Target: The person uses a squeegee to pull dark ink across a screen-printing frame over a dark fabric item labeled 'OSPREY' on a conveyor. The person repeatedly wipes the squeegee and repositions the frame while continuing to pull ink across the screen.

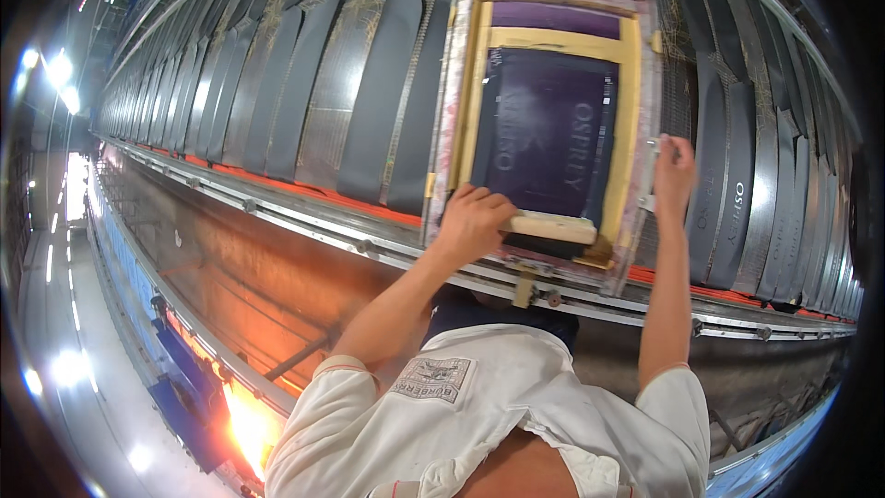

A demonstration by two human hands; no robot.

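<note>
One rectangular, paint-stained frame (458,83) with a dark purple mesh panel (544,120) and yellow inner borders lies over a long table, with its near end at the silvery metal rail (364,246) along the table's edge. Inside it, across the near end of the mesh, sits one pale, straight wood-coloured bar (553,228). Two bare hands are at work, well apart: the left hand (475,221) is clamped on the bar's left end with its knuckles up, while the right hand (675,171) is curled just beside the frame's right edge, near a small metal fitting; whether it grips that fitting I cannot tell. The left forearm slants up and to the right from a bent elbow; the right forearm rises almost straight. Flat dark grey panels (383,83) lie in rows on both sides of the frame, too many and too curved toward the rim to count. Two lines of pale capital lettering run lengthwise on the mesh, one toward each side, and similar lettering shows on at least three panels to the right. One red strip (355,206) runs along the near ends of the panels, inside the rail. The person's white shirt (516,387) carries one dark square emblem (433,378) on the left chest, with a line of printed letters under it. An orange glow (249,429) shows below, at the lower left.
</note>
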